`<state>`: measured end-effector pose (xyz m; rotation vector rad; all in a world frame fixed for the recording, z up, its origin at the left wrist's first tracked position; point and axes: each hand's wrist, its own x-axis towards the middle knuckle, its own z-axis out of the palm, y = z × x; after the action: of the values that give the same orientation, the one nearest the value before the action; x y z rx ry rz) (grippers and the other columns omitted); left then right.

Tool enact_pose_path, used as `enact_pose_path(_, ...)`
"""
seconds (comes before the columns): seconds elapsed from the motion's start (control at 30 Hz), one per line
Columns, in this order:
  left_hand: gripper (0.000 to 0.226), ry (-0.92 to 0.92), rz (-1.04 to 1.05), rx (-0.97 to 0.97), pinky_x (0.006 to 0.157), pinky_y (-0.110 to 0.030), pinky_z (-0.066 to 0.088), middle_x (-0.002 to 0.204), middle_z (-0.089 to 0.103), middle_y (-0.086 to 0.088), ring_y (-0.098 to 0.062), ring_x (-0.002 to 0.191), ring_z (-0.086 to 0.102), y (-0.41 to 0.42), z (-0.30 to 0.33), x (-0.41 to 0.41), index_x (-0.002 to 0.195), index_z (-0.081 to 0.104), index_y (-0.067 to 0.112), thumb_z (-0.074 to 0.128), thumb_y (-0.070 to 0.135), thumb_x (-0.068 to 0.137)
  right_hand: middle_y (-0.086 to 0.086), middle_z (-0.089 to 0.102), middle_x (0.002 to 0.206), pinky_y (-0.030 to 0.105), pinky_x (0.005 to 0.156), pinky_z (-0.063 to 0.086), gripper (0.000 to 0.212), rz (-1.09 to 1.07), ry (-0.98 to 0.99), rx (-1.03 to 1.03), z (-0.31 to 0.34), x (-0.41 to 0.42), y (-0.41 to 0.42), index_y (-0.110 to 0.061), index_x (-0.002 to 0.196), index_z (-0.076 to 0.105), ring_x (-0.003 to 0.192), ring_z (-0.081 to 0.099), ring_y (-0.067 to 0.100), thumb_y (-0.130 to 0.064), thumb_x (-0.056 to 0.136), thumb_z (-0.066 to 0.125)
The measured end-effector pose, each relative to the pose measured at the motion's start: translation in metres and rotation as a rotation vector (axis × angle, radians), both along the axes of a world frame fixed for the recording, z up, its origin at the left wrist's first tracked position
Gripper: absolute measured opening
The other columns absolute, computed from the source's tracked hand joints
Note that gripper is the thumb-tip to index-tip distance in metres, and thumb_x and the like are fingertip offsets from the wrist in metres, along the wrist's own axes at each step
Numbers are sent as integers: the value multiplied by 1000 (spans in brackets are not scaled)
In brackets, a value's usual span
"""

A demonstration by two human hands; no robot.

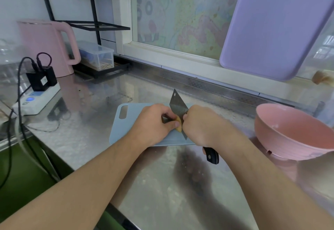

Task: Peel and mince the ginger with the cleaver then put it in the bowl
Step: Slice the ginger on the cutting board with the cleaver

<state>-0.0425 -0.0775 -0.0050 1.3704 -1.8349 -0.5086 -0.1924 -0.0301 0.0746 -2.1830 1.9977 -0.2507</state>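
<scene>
Both hands meet over a thin, pale blue plastic cutting board [126, 130] with rounded corners and an oval hanging slot at its far left end. The board lies flat on a brushed steel counter [162, 184] that throws back dull, smeary reflections.

The left hand [153, 121] has its fingers and thumb curled round a small knob of ginger [178, 125], of which only a tan, lumpy sliver shows between the two hands, just above the board. The right hand [200, 125] is clamped round the cleaver [178, 106] high up where blade meets handle, so the black riveted handle end sticks out below the wrist. The broad grey steel blade tilts up and away, its squared tip with a small hole pointing toward the window, and its lower edge lies against the ginger.

To the right, well apart from the board, stands a deep, smooth pink bowl [289, 135] with a matte look and a low foot. I cannot make out anything inside it beyond a pale speck or two.

At the back left sits a pink kettle [47, 47] with a chunky looped handle, beside a clear plastic lidded box [97, 56] on a black wire rack [94, 25]. Nearer, a white power strip [38, 99] carries black plugs with looping cables. A lilac board [271, 27], smooth and round-cornered, leans against the window.
</scene>
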Motion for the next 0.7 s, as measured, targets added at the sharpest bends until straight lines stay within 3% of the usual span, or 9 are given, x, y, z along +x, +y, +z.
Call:
enact_pose_path(0.1, 7, 14, -5, 6, 86, -22, 52, 94, 73, 19, 2, 91, 65, -1, 0, 0, 91, 81, 30, 85, 31, 86, 1, 35, 73, 26, 46, 25, 31, -21, -6, 45, 4, 3, 5, -8, 74, 47, 55, 33, 14, -6, 105, 45)
enact_pose_path(0.13, 7, 12, -6, 3, 86, -22, 51, 94, 74, 18, 2, 91, 65, -1, 0, 0, 91, 81, 30, 85, 31, 86, 2, 34, 73, 26, 46, 25, 37, 24, 83, 42, 3, 3, 5, -10, 69, 38, 55, 33, 14, -5, 105, 45)
enact_pose_path(0.2, 8, 3, -3, -2, 86, -20, 50, 94, 74, 18, 2, 91, 65, -1, 0, 0, 92, 80, 29, 85, 31, 86, 4, 32, 73, 28, 46, 24, 40, 52, 181, 113, 7, 2, 9, -11, 67, 30, 55, 33, 16, -3, 103, 45)
enact_pose_path(0.33, 8, 9, -7, 2, 87, -18, 50, 94, 73, 18, 2, 93, 65, 0, 0, 0, 91, 80, 29, 86, 30, 85, 4, 32, 74, 29, 49, 31, 37, 87, 136, 91, 6, -3, 12, -11, 69, 31, 61, 43, 21, -6, 104, 40)
enact_pose_path(0.4, 9, 4, -14, 4, 89, -21, 51, 95, 73, 18, 1, 94, 65, 0, 1, 1, 92, 80, 29, 85, 30, 86, 3, 33, 73, 31, 56, 37, 31, 67, 118, 58, 3, -3, 12, -7, 80, 47, 63, 42, 20, -15, 108, 35)
enact_pose_path(0.5, 9, 4, -18, 14, 90, -23, 52, 96, 74, 18, 1, 94, 66, 0, 1, 2, 94, 80, 29, 85, 29, 86, 5, 26, 71, 32, 51, 30, 28, 53, 66, 28, 0, 1, 16, -7, 111, 60, 61, 37, 23, -10, 108, 33)
enact_pose_path(0.6, 10, 7, -14, 20, 87, -18, 50, 96, 74, 18, 3, 93, 65, 0, 2, 1, 95, 81, 29, 85, 29, 86, 4, 38, 71, 31, 55, 38, 24, -38, -99, 24, -8, 0, 6, -12, 87, 53, 62, 42, 20, -20, 106, 39)
enact_pose_path(0.7, 10, 8, -6, 30, 80, -6, 44, 96, 74, 21, 8, 93, 63, -2, 0, 1, 95, 81, 30, 85, 30, 86, 2, 46, 73, 26, 56, 39, 35, -93, -114, 34, -4, -8, 0, -17, 72, 40, 58, 41, 15, -27, 105, 42)
